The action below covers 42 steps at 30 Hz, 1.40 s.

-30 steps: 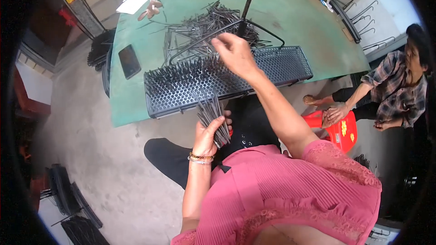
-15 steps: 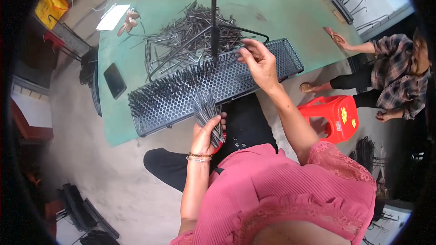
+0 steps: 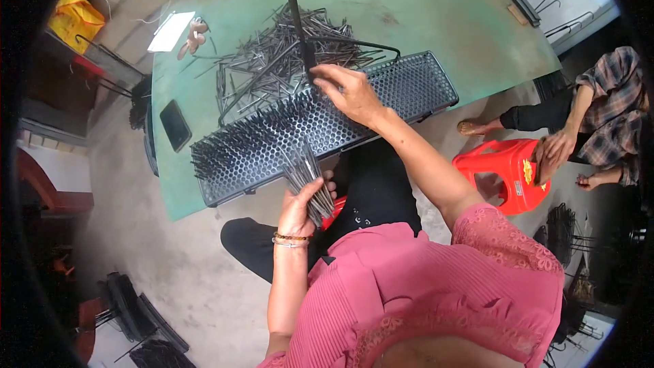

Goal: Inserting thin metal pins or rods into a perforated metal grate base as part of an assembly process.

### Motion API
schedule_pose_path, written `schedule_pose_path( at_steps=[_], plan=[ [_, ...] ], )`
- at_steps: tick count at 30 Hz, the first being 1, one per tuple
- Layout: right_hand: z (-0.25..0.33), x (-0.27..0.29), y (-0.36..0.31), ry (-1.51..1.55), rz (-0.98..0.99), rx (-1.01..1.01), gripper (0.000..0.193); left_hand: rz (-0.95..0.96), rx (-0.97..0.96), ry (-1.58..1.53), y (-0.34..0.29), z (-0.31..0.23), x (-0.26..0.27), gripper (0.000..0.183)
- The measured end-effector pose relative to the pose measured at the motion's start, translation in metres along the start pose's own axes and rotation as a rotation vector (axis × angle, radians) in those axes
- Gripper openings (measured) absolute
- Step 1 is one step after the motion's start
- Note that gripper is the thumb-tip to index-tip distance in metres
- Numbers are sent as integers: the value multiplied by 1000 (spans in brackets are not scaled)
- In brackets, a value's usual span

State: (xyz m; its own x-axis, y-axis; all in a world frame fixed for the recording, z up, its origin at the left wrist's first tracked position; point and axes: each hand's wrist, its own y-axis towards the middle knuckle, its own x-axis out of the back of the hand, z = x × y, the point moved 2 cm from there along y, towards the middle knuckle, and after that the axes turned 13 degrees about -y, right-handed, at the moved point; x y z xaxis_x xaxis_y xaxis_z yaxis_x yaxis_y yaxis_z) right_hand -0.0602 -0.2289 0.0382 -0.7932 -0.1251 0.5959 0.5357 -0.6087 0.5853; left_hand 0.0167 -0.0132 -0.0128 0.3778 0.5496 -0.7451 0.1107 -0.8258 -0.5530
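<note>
My left hand [image 3: 303,208] is closed round a bundle of thin dark metal rods [image 3: 305,176], which fans out above the front edge of a perforated metal rack [image 3: 368,112]. Rods stand upright in the rack's holes from its left end to about the middle; the right part shows bare holes. Over the rack's middle, beside a dark upright post [image 3: 294,13], is my right hand [image 3: 353,99]. Its fingertips are drawn together at the back row of rods; whatever they hold is too small to make out. Behind the rack lies a loose heap of rods [image 3: 272,54].
The rack rests on a green table [image 3: 409,27]. A phone [image 3: 175,125] lies left of it, with a white paper [image 3: 172,31] farther back. At right, a person in a plaid shirt [image 3: 606,102] has a hand by a red plastic stool [image 3: 504,177].
My right hand has moved left along the rack and its fingers have come down to the rods. My left hand keeps the bundle. The other person's hand has left the table for the stool.
</note>
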Motion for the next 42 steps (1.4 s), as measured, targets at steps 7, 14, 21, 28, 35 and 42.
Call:
schedule_pose_path(
  at_steps=[7, 14, 21, 28, 35, 42],
  plan=[
    [-5, -8, -5, -158, -6, 162, 18, -62, -81, 155, 0, 4, -14, 27],
    [-5, -10, 1, -218, 52, 114, 14, 29, -55, 131, 9, 5, -17, 24],
    [-1, -5, -2, -291, 30, 109, 16, 41, -92, 217, 8, 5, -9, 20],
    [-4, -8, 2, -232, 68, 199, 18, 53, -105, 209, 5, 5, -9, 22],
    [-8, -9, -5, -258, 136, 188, 15, 63, -60, 209, 6, 6, -11, 19],
    [24, 5, -19, 304, 556, -156, 23, 88, -121, 341, 0, -4, -26, 17]
  ],
)
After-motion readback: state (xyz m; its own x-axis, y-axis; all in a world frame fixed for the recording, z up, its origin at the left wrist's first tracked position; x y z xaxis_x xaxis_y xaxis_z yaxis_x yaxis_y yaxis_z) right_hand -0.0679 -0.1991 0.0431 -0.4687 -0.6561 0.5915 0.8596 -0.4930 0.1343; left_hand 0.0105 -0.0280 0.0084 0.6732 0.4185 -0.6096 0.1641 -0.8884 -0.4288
